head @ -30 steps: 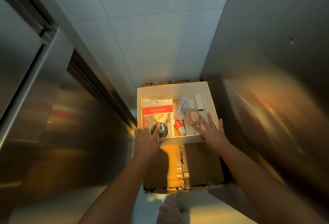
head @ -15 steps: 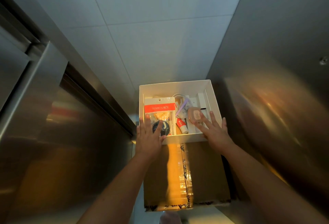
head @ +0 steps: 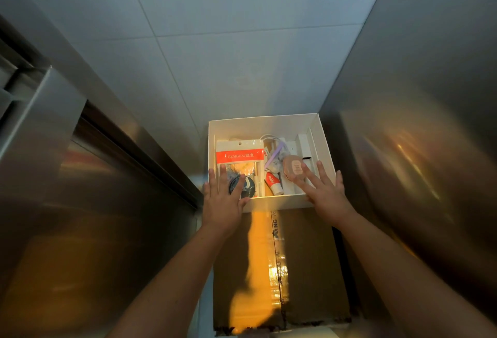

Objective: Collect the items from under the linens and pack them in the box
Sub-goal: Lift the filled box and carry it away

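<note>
Head view, left to right. A brushed steel door panel (head: pixel 80 203) fills the left side, with pale floor tiles (head: pixel 215 42) beyond it. The left hand (head: pixel 223 200) lies over the near left corner of the open white box (head: pixel 263 124), its fingers straight and spread apart and gripping nothing; the fingertips overlap a hanging packet with an orange band (head: pixel 239 155) and a dark round disc (head: pixel 243 187) inside the box. The box stands on the far end of a taped brown cardboard carton (head: pixel 309 270). Also packed in it are a small red-and-white tube (head: pixel 273 184), a purple item (head: pixel 274 156), a pink oval case (head: pixel 293 168) and a narrow white carton (head: pixel 304 144) along the right wall. The right hand (head: pixel 326 195) lies over the near right edge of the box, fingers straight and fanned apart, with the forefinger tip at the pink case; whether it touches cannot be told. A steel wall (head: pixel 430 149) closes the right side, just beside the box.
</note>
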`<state>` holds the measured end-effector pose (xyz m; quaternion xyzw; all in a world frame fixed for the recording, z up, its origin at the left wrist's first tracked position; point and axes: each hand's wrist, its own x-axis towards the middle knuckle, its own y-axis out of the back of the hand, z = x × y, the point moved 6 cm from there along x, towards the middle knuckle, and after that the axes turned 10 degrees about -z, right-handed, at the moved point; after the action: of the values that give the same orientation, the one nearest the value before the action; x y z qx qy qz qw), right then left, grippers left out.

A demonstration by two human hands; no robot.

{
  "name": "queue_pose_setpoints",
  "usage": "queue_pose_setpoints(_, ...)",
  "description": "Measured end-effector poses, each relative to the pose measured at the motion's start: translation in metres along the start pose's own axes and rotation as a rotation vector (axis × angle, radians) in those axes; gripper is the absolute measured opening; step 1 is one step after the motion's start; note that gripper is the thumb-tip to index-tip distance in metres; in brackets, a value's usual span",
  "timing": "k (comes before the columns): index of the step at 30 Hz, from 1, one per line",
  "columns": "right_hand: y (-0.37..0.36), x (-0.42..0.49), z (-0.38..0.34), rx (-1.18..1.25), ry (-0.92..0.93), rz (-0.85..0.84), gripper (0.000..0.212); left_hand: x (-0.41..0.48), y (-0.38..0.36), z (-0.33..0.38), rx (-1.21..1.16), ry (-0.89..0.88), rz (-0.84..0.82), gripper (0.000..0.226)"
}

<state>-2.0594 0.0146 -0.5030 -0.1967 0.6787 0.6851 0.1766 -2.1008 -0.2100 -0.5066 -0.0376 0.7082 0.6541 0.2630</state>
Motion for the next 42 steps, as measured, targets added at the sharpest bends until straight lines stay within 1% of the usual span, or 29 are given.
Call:
queue_pose_setpoints(10, 0.012, 0.027, 0.008, -0.003, 0.001, 0.018, 0.081, 0.023, 0.015, -0.002, 0.023, 0.016, 0.008, 0.060)
queue_pose_setpoints(15, 0.015, 0.034, 0.010, -0.011, 0.010, 0.040, 0.087, 0.032, 0.018, -0.004, 0.031, 0.016, 0.015, 0.060)
queue_pose_setpoints(23, 0.014, 0.038, 0.012, 0.003, 0.021, 0.048, 0.085, 0.038, 0.016, -0.006, 0.030, 0.018, 0.025, 0.060)
queue_pose_setpoints(37, 0.013, 0.038, 0.010, -0.027, 0.003, 0.060, 0.090, 0.036, 0.013, -0.006, 0.024, 0.030, 0.023, 0.060)
queue_pose_setpoints(39, 0.014, 0.038, 0.009, -0.035, -0.013, 0.050, 0.089, 0.035, 0.014, -0.006, 0.023, 0.031, 0.028, 0.060)
queue_pose_setpoints(42, 0.018, 0.039, 0.007, -0.059, -0.025, 0.025, 0.081, 0.035, 0.014, -0.005, 0.034, 0.040, 0.034, 0.060)
